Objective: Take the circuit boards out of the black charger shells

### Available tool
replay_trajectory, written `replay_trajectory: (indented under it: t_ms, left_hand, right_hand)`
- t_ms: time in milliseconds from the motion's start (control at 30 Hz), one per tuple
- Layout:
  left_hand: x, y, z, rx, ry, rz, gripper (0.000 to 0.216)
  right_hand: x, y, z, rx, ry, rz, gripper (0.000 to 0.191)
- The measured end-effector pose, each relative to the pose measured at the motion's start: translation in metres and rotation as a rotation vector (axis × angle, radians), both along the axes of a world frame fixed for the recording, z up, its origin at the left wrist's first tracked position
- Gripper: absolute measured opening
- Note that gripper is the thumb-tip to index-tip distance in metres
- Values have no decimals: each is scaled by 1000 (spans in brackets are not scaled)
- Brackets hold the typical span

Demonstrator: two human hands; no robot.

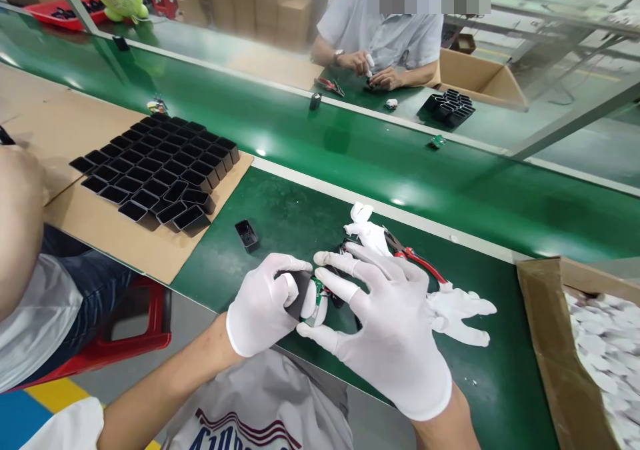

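My left hand [263, 307], in a white glove, is closed round a small black housing [299, 293] above the green bench. My right hand [387, 323], also gloved, pinches a small green circuit board [317, 293] at the mouth of that housing, with its other fingers spread. A single empty black housing [247, 235] lies on the bench just left of my hands. Many more black housings [160, 170] stand in rows on a cardboard sheet [125, 240] further left.
Red-handled cutters [420, 261] and spare white gloves [457, 313] lie right of my hands. A cardboard box [553, 350] of white pieces stands at the right edge. Across the green conveyor [350, 150] another person [380, 33] works with small parts. A seated person's arm [20, 223] is at left.
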State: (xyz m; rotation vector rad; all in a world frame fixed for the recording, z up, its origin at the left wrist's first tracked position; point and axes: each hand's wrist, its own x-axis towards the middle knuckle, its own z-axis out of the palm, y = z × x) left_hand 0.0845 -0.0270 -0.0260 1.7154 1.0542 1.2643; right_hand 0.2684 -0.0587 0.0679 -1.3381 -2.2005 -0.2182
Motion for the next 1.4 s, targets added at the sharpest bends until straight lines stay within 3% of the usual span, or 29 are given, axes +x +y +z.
replay_trajectory:
  t_ms: [100,233,333,467,633,767,933,1000,1167,1300,1400]
  left_hand:
    - [-16,9,2,64,85,51,20]
    - [-33,13,11,222,112,21,50]
    - [-40,5,17,298,177,-175,85]
    - [-36,-1,21,355,222,-448,96]
    - [-27,6,30,349,86,-484,79]
    - [-28,1,36,321,41,-342,68]
    - [-32,-7,29,46,-92,-204,30]
    - [-34,-7,28,-16,-101,-243,27]
    - [-37,-7,30,-2,-77,-368,34]
    - [-38,-6,33,-46,-85,-430,31]
    - [-37,-4,34,-50,-46,-444,30]
  right_hand:
    - [10,-3,-2,2,131,45,55]
    - [23,-10,-4,-13,315,10,53]
    - [25,-13,-14,-142,420,7,47]
    - [16,-17,-37,-283,636,-36,47]
    - [-6,-24,-55,-427,862,-109,46]
    - [-14,-27,-57,-542,910,-177,46]
    - [-3,-30,-61,-592,921,-4,65]
    - [1,-32,-61,-613,934,7,73]
    - [6,-33,-54,-594,966,96,45]
    - [5,-34,-52,-514,1000,143,42]
    - [6,-34,-54,-560,1005,111,39]
